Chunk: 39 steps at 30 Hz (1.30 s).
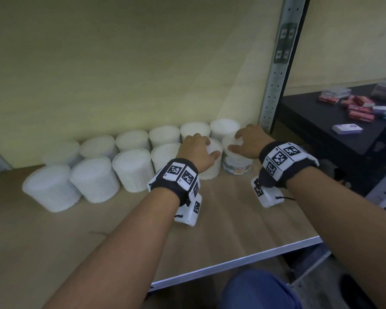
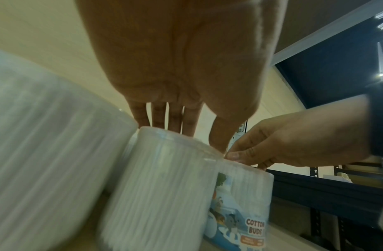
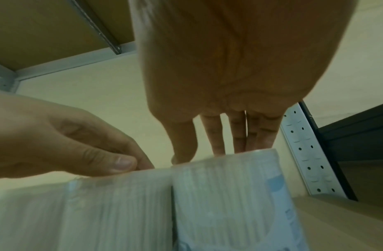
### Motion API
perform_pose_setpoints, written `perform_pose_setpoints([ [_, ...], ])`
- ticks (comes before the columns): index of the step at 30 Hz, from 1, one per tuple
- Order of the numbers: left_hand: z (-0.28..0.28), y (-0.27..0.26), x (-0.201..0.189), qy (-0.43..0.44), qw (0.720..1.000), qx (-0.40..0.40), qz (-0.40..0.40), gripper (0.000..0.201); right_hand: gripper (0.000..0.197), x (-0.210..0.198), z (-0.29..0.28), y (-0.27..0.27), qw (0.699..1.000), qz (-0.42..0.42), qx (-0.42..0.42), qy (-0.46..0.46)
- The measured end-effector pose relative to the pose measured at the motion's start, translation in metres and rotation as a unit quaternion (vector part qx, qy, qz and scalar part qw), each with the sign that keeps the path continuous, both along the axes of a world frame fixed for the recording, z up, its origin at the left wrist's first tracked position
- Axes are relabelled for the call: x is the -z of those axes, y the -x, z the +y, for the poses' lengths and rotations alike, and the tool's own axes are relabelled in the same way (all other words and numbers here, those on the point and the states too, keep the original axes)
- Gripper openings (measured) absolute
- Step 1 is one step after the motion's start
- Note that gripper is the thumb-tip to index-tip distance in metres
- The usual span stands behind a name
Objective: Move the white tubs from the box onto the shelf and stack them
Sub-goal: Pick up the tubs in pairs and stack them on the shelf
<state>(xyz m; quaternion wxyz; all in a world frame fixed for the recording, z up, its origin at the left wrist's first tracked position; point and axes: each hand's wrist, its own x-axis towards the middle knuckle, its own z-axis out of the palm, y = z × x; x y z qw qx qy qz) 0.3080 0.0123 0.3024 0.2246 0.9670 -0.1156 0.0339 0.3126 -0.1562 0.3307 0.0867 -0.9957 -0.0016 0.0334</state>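
Several white tubs (image 1: pixel 94 177) stand in two rows along the back of the wooden shelf (image 1: pixel 221 219). My left hand (image 1: pixel 206 148) grips the top of a plain white tub (image 1: pixel 212 169) in the front row, fingers over the lid and thumb on the near rim. My right hand (image 1: pixel 236 142) grips the top of the labelled "Cotton Buds" tub (image 1: pixel 239 163) right beside it. The two tubs stand upright and touch, as the left wrist view shows for the plain tub (image 2: pixel 160 186) and the labelled tub (image 2: pixel 246 195). No box is in view.
A perforated metal upright (image 1: pixel 274 85) bounds the shelf on the right, just behind the labelled tub. Beyond it stands a black table (image 1: pixel 310 121) with red packets (image 1: pixel 361 108). The shelf's front half is bare wood. A blue-clad knee (image 1: pixel 259 291) is below the shelf edge.
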Motion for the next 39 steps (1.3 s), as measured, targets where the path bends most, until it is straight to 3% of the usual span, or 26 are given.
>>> perform_pose_setpoints([
  [21,-0.001,0.002,-0.004,-0.010,1.000,0.004,0.013,0.052,0.051,-0.009,-0.005,0.004,0.998,0.034,-0.046,-0.001],
  [27,0.003,0.000,-0.014,0.008,0.997,0.031,0.065,0.051,0.051,-0.009,-0.006,0.005,0.998,0.034,-0.045,0.001],
  [32,0.008,-0.003,-0.035,-0.086,0.984,0.096,0.120,0.048,0.051,-0.008,-0.006,0.004,0.998,0.035,-0.045,0.011],
  [35,0.010,-0.006,-0.040,-0.092,0.977,0.116,0.150,0.049,0.052,-0.008,-0.006,0.004,0.998,0.038,-0.045,0.011],
  [39,0.005,-0.007,-0.032,-0.019,0.997,0.061,0.053,0.041,0.053,-0.007,-0.005,0.004,0.998,0.040,-0.046,0.010],
])
